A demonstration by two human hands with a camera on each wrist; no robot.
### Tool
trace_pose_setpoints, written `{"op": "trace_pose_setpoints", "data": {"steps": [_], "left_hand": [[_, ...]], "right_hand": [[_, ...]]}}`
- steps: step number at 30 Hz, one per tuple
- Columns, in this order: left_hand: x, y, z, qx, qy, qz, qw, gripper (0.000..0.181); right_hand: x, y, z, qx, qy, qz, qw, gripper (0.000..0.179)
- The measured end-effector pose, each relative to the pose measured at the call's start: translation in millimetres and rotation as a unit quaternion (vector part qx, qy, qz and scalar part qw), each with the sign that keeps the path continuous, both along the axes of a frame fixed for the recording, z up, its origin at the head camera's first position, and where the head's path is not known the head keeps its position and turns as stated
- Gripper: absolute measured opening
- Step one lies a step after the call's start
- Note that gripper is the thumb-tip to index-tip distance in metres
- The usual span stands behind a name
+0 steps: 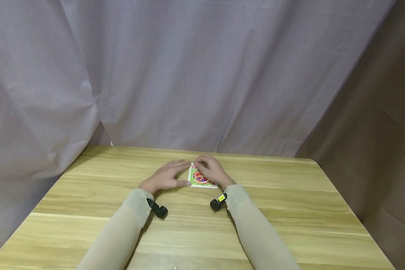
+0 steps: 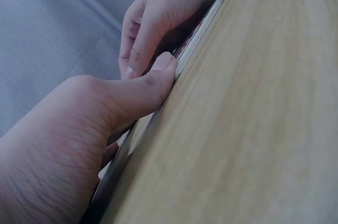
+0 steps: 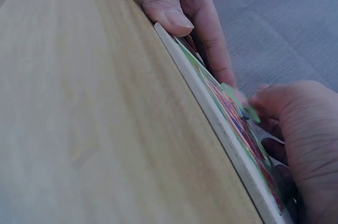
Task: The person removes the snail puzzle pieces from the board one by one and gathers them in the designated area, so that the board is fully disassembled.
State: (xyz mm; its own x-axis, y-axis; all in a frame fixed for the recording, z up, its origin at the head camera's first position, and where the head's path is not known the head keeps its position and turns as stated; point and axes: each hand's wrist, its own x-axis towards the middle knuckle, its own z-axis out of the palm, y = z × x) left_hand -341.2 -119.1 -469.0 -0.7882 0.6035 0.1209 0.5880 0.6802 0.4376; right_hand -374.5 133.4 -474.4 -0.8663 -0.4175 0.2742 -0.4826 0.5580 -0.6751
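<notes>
A small flat puzzle board [image 1: 192, 184] with a white border and a green, red and blue picture lies on the table. My left hand [image 1: 167, 176] spans its left side with fairly straight fingers. The left thumb [image 3: 171, 20] rests at the near corner, and the index finger reaches toward the far corner. Over the board's upper part, my right hand [image 1: 213, 170] pinches a small green and pink puzzle piece [image 3: 240, 101] between thumb and fingers, tilted up from the picture. The right hand covers part of the board.
The light wooden table [image 1: 189, 232] extends around the board on all sides. A grey curtain [image 1: 175, 75] hangs behind the far edge, and a darker brown one [image 1: 384, 131] hangs at the right. Each wrist carries a black camera strap [image 1: 158, 209].
</notes>
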Motion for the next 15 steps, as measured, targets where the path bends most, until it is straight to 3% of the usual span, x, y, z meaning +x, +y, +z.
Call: {"op": "trace_pose_setpoints", "data": {"steps": [5,15], "left_hand": [[2.4,-1.2,-2.5,0.003,-0.001,-0.001,1.0000,0.089],[2.1,0.2,0.7,0.001,0.006,-0.003,1.0000,0.090]], "right_hand": [[4.0,-1.6,-1.3,-0.036,-0.039,-0.007,0.9986,0.023],[6.9,1.6,3.2,-0.076,-0.041,-0.045,0.9953,0.030]]}}
